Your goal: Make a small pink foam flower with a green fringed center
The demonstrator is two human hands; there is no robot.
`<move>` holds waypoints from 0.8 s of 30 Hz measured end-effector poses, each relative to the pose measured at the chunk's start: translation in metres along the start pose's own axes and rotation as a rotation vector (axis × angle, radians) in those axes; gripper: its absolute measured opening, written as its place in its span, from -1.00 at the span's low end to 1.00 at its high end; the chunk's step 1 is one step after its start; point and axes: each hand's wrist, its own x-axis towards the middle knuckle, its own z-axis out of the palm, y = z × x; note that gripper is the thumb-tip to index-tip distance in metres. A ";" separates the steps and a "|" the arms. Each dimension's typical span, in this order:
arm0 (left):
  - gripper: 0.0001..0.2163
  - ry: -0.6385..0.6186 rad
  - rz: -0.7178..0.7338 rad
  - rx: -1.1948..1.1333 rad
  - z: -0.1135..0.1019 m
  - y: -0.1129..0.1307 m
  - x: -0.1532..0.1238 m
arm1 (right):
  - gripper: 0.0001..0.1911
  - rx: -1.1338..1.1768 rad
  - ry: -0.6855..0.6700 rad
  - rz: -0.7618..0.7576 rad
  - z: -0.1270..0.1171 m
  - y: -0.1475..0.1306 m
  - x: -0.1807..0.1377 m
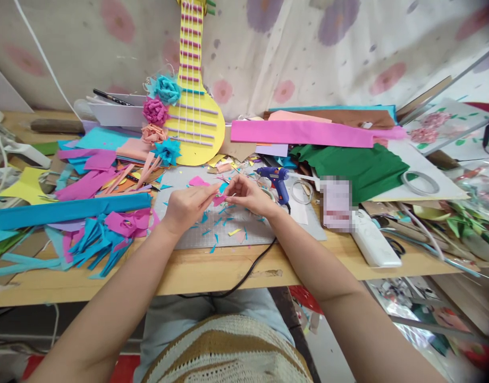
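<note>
Over the grey cutting mat (180,240) both my hands meet at a small magenta paper piece (219,200). My left hand (192,203) pinches it from the left. From the right, my right hand (248,196) has thumb and finger closed on its edge. A bit of teal shows just above, between the fingers; what it belongs to I cannot make out. Blue and yellow paper scraps (233,232) lie scattered below the hands. A blue glue gun (277,181) rests to the right of my right hand, its black cord (250,274) running over the table's front edge.
A yellow paper lute (200,119) with paper flowers (165,90) stands at the back. Crepe paper strips (104,239) pile up on the left. Green crepe paper (352,167), a tape roll (420,182) and a white device (376,242) lie to the right on the wooden table (212,271).
</note>
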 end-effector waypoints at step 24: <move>-0.79 -0.075 0.043 -0.027 -0.001 -0.001 0.000 | -0.83 -0.044 -0.023 -0.002 -0.001 -0.002 0.001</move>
